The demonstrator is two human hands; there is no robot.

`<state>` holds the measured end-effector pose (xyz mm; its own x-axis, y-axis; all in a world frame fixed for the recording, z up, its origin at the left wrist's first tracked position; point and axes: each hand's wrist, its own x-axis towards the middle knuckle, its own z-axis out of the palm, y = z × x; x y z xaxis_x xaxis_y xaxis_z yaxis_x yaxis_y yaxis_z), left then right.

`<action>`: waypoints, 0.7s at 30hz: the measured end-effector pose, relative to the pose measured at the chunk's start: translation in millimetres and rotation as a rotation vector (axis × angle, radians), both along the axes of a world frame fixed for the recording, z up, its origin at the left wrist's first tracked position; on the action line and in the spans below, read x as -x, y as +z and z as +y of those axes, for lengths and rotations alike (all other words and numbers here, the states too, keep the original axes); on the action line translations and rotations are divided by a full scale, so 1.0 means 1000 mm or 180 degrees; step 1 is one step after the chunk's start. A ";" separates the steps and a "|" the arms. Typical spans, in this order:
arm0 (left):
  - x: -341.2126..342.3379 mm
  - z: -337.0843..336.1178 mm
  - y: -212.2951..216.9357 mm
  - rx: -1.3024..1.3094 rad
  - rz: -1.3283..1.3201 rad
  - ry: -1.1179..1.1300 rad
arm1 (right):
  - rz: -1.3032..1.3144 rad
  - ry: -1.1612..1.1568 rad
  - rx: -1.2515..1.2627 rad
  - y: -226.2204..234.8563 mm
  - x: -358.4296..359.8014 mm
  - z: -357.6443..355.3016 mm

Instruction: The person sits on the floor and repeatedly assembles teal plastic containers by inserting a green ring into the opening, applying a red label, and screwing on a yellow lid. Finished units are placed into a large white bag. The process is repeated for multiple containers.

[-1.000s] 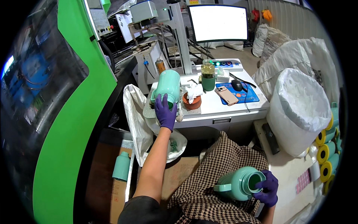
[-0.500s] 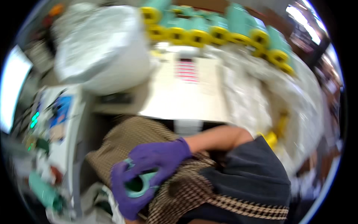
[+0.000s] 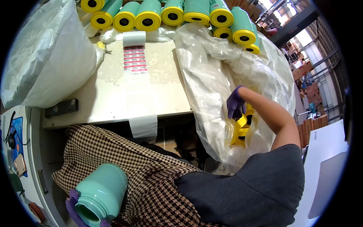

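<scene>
We're at cap pickup: left hand (image 3: 77, 210) clamped on the open flask (image 3: 100, 195), right hand (image 3: 236, 103) closing on a yellow cap (image 3: 242, 126) in the bag (image 3: 227, 75); next needs cap seated on its mouth.

A mint-green plastic jar (image 3: 101, 193), open mouth turned toward the camera, is held at the lower left by the left hand (image 3: 74, 208) in a purple glove. The right hand (image 3: 236, 103), also gloved, is placed on a stack of yellow plastic lids (image 3: 242, 130) inside a clear plastic bag (image 3: 211, 75). A row of yellow-capped green jars (image 3: 172, 15) is seen along the far edge of the pale surface (image 3: 106, 98), where a strip of labels (image 3: 134, 60) lies.
</scene>
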<state>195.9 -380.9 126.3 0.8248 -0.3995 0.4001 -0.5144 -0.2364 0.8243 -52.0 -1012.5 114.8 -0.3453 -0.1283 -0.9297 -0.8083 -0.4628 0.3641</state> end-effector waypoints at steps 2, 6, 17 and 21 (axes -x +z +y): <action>0.002 -0.043 0.034 0.0449 -0.0422 0.0179 | 0.0075 -0.0363 0.0280 0.006 0.022 -0.038; -0.002 0.012 0.002 -0.0084 0.0536 0.0268 | 0.0385 0.0622 -0.0243 -0.001 0.032 -0.022; 0.003 0.057 0.002 -0.1111 0.0248 0.0871 | -0.0279 0.1081 -0.0113 -0.004 0.002 0.032; 0.007 0.078 -0.014 -0.0940 0.0624 0.1138 | -0.1046 0.2330 0.0347 0.054 -0.066 0.011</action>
